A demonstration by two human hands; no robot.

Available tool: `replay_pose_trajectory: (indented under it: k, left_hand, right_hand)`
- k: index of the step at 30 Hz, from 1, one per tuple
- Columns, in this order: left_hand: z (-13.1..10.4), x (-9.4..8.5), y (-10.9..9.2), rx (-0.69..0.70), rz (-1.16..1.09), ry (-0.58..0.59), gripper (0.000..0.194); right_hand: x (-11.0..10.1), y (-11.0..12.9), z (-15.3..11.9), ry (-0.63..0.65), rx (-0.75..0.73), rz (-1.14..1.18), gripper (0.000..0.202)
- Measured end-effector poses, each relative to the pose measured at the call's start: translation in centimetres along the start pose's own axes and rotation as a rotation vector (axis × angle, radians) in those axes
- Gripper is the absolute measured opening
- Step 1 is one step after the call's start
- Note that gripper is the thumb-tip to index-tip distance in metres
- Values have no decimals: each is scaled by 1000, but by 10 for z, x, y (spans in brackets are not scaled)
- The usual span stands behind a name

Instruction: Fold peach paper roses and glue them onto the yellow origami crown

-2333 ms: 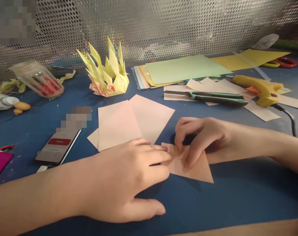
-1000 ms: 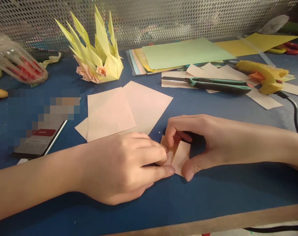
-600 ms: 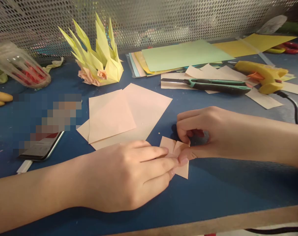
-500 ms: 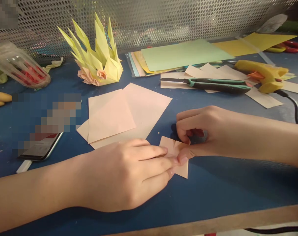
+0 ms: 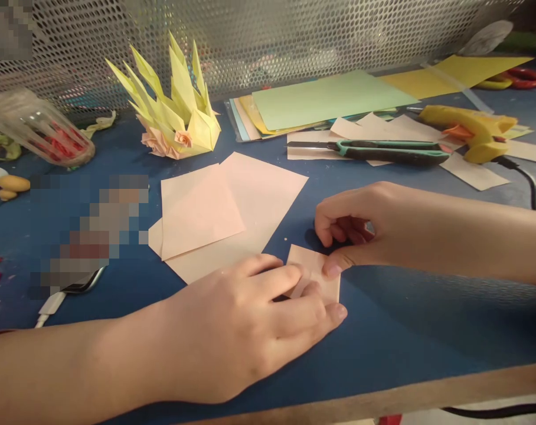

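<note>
A small folded piece of pink paper [image 5: 310, 263] lies on the blue tabletop, partly covered by fingers. My left hand [image 5: 250, 327] rests over its lower left part, fingers slightly bent and a little apart, pressing it down. At its right edge, the thumb of my right hand [image 5: 360, 227] touches the paper; the other fingers curl above the table with a gap to the thumb. Larger pink sheets [image 5: 268, 195] overlap behind my left hand. Beyond them stands a yellow folded-paper piece [image 5: 201, 133] with pointed spikes and pink paper roses [image 5: 183, 139].
A utility knife [image 5: 392, 151] lies on pink scraps beside a yellow glue gun [image 5: 476, 133]. Coloured sheets [image 5: 330, 100] are stacked behind. On the left are a tilted jar [image 5: 51, 133] and a blurred-out phone with a white cable [image 5: 51, 306]. Wooden table edge [image 5: 383, 386] in front.
My left hand has shifted toward the right, its fingers more bent and spread. My right hand's thumb has moved up slightly, away from the left fingertips. The view has shifted slightly.
</note>
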State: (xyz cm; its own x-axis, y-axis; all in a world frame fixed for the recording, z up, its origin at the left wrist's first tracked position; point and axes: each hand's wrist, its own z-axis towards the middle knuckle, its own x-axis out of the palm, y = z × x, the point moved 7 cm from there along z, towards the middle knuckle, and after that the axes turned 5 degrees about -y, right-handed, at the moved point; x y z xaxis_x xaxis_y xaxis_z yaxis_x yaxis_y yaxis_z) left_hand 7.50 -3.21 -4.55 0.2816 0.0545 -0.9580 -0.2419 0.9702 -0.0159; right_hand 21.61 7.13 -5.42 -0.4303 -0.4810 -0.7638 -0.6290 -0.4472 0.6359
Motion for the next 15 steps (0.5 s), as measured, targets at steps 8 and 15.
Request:
replay_pose_trajectory:
  k: [8, 15]
  left_hand:
    - [3, -1, -3, 31, 58, 66, 49]
    - [3, -1, -4, 31, 75, 42, 50]
  right_hand:
    - [-3, -4, 3, 69, 105, 17, 27]
    - [-4, -8, -3, 162, 79, -27, 36]
